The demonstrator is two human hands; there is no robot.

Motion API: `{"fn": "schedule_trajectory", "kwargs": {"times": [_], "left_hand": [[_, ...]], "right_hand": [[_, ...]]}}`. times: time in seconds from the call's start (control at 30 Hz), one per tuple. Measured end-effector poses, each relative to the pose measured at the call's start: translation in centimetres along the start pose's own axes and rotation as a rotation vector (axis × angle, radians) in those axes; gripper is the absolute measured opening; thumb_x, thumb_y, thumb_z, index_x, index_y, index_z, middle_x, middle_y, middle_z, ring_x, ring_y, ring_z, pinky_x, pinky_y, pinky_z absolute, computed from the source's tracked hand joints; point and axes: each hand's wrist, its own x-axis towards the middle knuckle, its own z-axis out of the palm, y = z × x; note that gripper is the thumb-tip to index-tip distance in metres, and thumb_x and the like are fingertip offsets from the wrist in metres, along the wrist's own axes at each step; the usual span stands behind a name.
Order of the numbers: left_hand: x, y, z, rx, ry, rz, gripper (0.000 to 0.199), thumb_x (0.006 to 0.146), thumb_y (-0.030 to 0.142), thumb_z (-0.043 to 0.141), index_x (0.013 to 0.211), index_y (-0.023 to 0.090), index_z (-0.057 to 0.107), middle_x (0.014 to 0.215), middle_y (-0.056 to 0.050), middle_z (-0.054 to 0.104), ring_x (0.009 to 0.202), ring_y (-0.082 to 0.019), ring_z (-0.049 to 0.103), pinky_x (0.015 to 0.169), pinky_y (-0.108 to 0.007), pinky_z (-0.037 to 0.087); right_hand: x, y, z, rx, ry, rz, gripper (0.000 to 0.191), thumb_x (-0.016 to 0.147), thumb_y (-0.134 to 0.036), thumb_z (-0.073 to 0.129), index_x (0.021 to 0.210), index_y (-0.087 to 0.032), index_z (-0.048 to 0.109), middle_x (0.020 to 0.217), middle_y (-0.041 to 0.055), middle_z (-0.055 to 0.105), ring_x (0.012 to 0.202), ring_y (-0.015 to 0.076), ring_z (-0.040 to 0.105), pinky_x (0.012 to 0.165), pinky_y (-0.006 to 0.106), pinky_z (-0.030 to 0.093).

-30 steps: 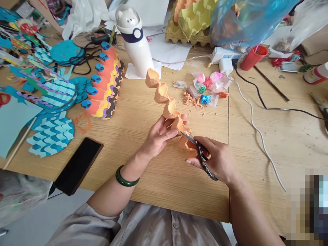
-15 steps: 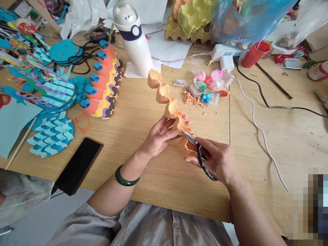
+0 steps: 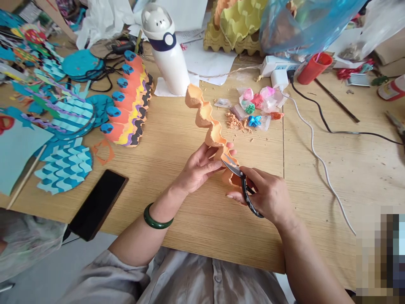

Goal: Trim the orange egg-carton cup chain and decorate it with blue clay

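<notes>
An orange strip of egg carton (image 3: 212, 131) with a row of cups slants over the table in front of me. My left hand (image 3: 202, 165) grips it near its lower part, thumb on the near side and fingertips showing beyond the far edge. In my right hand (image 3: 268, 195) is a pair of scissors (image 3: 244, 185) with black handles. Their pointed blades lie at the strip's edge, close to my left thumb, parted slightly. The strip's lowest cup is partly hidden behind the blades and my right fingers.
A painted egg-carton piece (image 3: 129, 105) and a white bottle (image 3: 169, 59) stand beyond my left hand. Orange scraps (image 3: 238, 121) and small clay packets (image 3: 253, 103) lie ahead. A phone (image 3: 98, 204) rests at the near left edge. A white cable (image 3: 313, 139) crosses the right side.
The scissor handles have swung a little upward and inward, closer together. The strip's upper end has shifted slightly right. Both hands keep their holds.
</notes>
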Motion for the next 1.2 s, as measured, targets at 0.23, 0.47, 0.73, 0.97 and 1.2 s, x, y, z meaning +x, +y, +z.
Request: {"fn": "schedule_trajectory", "kwargs": {"times": [0.23, 0.47, 0.73, 0.97, 1.2], "left_hand": [[0.0, -0.1, -0.1, -0.012, -0.008, -0.044, 0.047, 0.088, 0.022, 0.078, 0.131, 0.029, 0.062, 0.154, -0.006, 0.058, 0.145, -0.033, 0.053, 0.108, -0.043, 0.057], [0.0, -0.2, -0.2, -0.034, -0.002, -0.052, 0.047, 0.086, 0.02, 0.079, 0.129, 0.028, 0.063, 0.152, -0.006, 0.059, 0.145, -0.032, 0.052, 0.106, -0.04, 0.058], [0.0, 0.0, -0.3, -0.001, -0.014, -0.015, 0.046, 0.086, 0.02, 0.078, 0.13, 0.027, 0.064, 0.152, -0.006, 0.059, 0.145, -0.032, 0.052, 0.108, -0.04, 0.056], [0.4, -0.2, -0.4, 0.055, 0.068, 0.034, 0.051, 0.081, 0.026, 0.082, 0.128, 0.024, 0.063, 0.144, -0.01, 0.065, 0.133, -0.031, 0.063, 0.106, -0.044, 0.056], [0.3, 0.6, -0.6, 0.366, 0.296, 0.235, 0.046, 0.082, 0.034, 0.083, 0.124, 0.029, 0.068, 0.118, -0.003, 0.072, 0.102, -0.021, 0.071, 0.076, -0.029, 0.061]], "right_hand": [[-0.3, 0.0, 0.2, 0.084, -0.01, 0.019, 0.053, 0.088, -0.067, 0.068, 0.108, -0.018, 0.075, 0.074, 0.004, 0.076, 0.055, 0.0127, 0.062, 0.056, 0.025, 0.044], [-0.3, -0.1, -0.1, 0.027, 0.019, 0.026, 0.061, 0.086, -0.071, 0.066, 0.11, -0.016, 0.077, 0.066, 0.0032, 0.071, 0.051, 0.0113, 0.057, 0.052, 0.024, 0.04], [-0.1, 0.1, 0.3, 0.046, 0.049, 0.007, 0.059, 0.089, -0.072, 0.061, 0.102, -0.017, 0.077, 0.062, 0.0019, 0.067, 0.05, 0.0114, 0.054, 0.051, 0.024, 0.041], [0.2, 0.7, 0.2, 0.064, 0.055, 0.171, 0.063, 0.087, -0.077, 0.059, 0.098, -0.017, 0.075, 0.058, 0.0008, 0.062, 0.049, 0.0119, 0.052, 0.051, 0.025, 0.039], [0.5, 1.1, 0.3, 0.06, 0.09, 0.412, 0.071, 0.083, -0.085, 0.054, 0.096, -0.019, 0.073, 0.056, -0.0003, 0.059, 0.045, 0.0119, 0.046, 0.05, 0.026, 0.035]]}}
